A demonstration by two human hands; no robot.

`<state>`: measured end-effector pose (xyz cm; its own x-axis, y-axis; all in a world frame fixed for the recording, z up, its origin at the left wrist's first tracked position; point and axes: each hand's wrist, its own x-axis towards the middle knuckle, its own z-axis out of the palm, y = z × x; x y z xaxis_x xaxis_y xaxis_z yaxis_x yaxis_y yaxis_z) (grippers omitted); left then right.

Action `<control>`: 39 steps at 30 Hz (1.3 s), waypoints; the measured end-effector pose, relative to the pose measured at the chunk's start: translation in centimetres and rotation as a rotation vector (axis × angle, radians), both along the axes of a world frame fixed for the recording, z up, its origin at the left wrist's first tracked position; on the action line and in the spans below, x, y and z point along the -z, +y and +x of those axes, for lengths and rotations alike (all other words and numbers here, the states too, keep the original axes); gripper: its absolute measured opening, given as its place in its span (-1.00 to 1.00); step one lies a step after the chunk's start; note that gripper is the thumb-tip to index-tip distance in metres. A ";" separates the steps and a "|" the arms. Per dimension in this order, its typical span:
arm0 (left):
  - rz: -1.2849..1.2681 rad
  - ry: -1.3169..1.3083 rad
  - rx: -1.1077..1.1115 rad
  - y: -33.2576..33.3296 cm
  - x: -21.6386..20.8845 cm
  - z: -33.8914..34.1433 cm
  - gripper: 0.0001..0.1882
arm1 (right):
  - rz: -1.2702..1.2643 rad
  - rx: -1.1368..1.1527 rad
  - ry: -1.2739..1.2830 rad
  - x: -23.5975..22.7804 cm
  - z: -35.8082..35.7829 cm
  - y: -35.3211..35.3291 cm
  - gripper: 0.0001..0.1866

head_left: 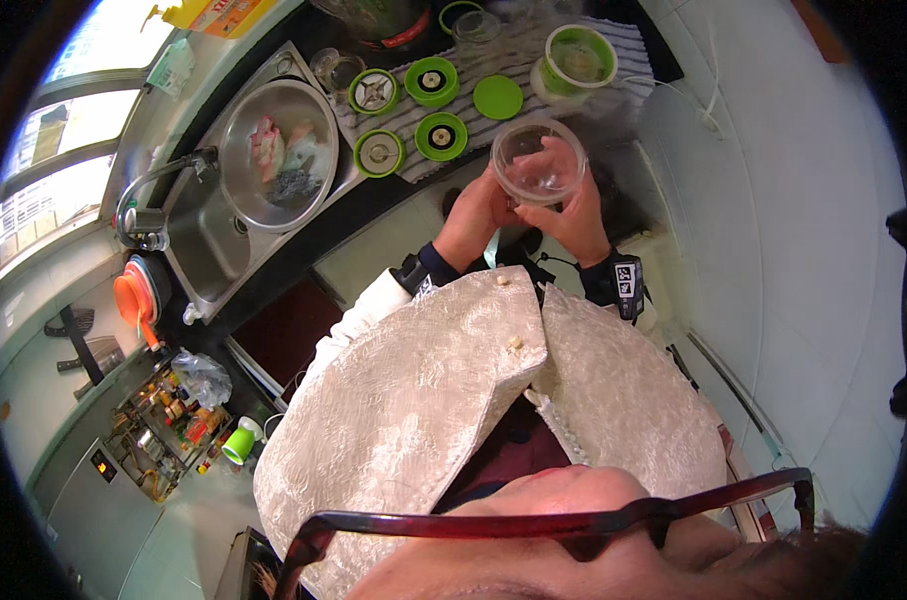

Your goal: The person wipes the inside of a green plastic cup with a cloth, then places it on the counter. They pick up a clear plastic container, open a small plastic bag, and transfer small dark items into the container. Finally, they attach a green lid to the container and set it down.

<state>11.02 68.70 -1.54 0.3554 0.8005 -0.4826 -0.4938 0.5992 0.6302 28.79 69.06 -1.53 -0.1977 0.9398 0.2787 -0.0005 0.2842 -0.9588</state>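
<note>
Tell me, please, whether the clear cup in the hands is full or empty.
It looks empty: the clear cup between the left hand and right hand is see-through, showing no contents inside.

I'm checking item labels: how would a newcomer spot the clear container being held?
From the steel sink, look right to the striped cloth. By its near edge, the left hand and right hand hold up a round, clear container. Unlike the green parts on the cloth, it is colourless, and it alone is held.
</note>
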 end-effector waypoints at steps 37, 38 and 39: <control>0.160 0.050 -0.084 -1.1 3.2 -11.6 -0.64 | -0.908 0.064 0.893 -1.5 2.2 8.5 -0.25; 0.168 0.085 -0.075 -1.1 3.2 -11.6 -0.64 | -0.936 -0.101 0.928 -0.1 0.7 7.4 -0.24; 0.187 0.111 -0.061 -1.1 3.2 -11.6 -0.64 | -0.919 -0.394 1.005 1.2 -0.8 6.3 -0.23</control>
